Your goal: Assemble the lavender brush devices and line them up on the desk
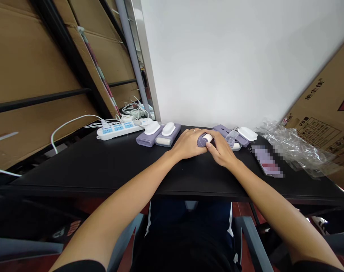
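Both my hands meet over the middle of the black table (104,166). Between them is a small purple and white device (205,139), partly covered by fingers. My left hand (188,144) wraps round its left side, a ring on one finger. My right hand (221,149) holds its right side, the thumb near its white part. Left of my hands lie two purple devices, one (146,139) beside the other (172,133), each with a white oval piece on top. More purple parts (222,130) and a white oval piece (247,133) lie just behind my right hand.
A white power strip (118,130) with cables is at the back left. At the right are a phone with a blurred screen (267,160), crumpled clear plastic (296,145) and a cardboard box (321,113). A white wall (231,60) rises behind the table.
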{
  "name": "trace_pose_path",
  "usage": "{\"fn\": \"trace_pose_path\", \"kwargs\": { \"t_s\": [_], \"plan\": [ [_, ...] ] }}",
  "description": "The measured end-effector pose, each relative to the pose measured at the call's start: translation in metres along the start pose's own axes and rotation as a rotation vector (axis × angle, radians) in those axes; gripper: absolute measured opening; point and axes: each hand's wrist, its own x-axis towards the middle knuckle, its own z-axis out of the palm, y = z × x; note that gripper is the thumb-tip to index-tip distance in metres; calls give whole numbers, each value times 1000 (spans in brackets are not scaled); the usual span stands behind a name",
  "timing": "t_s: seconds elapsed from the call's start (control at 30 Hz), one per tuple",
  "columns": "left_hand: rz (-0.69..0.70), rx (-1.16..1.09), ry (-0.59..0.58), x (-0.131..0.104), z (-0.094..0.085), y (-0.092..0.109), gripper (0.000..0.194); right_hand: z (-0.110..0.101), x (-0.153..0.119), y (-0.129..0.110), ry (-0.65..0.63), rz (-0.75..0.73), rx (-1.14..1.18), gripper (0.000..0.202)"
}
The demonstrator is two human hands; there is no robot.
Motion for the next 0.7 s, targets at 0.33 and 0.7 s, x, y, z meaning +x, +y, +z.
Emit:
{"fn": "trace_pose_path", "kwargs": {
  "t_s": [0.33, 0.7],
  "plan": [
    [6, -39, -15, 1, -2, 2, 51, 5, 0, -5, 57, 0, -75, 54],
    [21, -38, 45, 0, 2, -4, 49, 9, -5, -6, 143, 141, 46, 49]
  ]
}}
